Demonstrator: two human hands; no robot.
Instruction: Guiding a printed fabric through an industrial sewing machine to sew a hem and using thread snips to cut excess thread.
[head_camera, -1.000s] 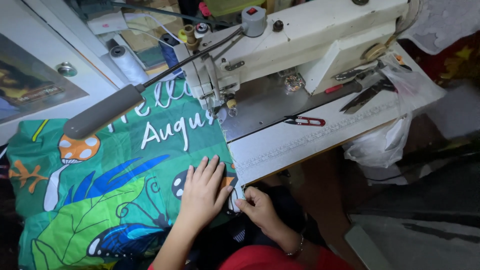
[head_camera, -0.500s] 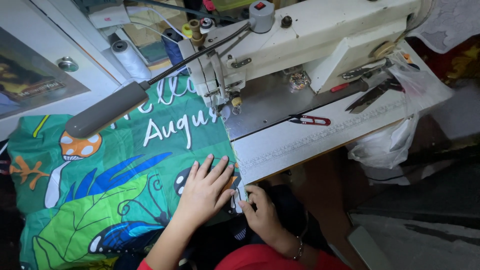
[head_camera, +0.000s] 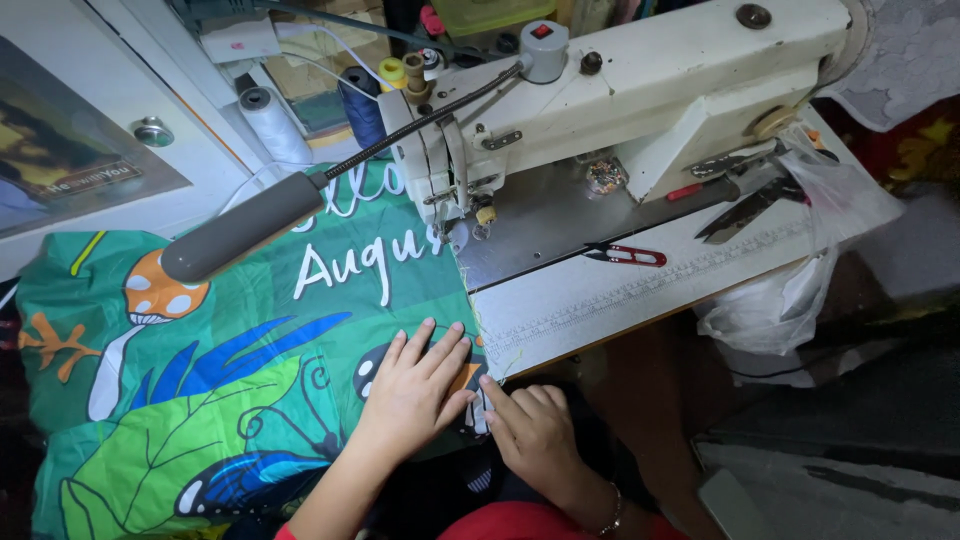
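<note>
Left hand (head_camera: 415, 385) spread flat on the green fabric (head_camera: 200, 380) at the table's (head_camera: 600, 300) front edge; right hand (head_camera: 535, 430) pinches its hem (sewing machine (head_camera: 600, 100) behind, snips (head_camera: 625, 255) beside).

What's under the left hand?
The left hand lies flat on the green printed fabric, near its edge at the table. The right hand pinches that edge. What lies beneath the fabric is covered.
</note>
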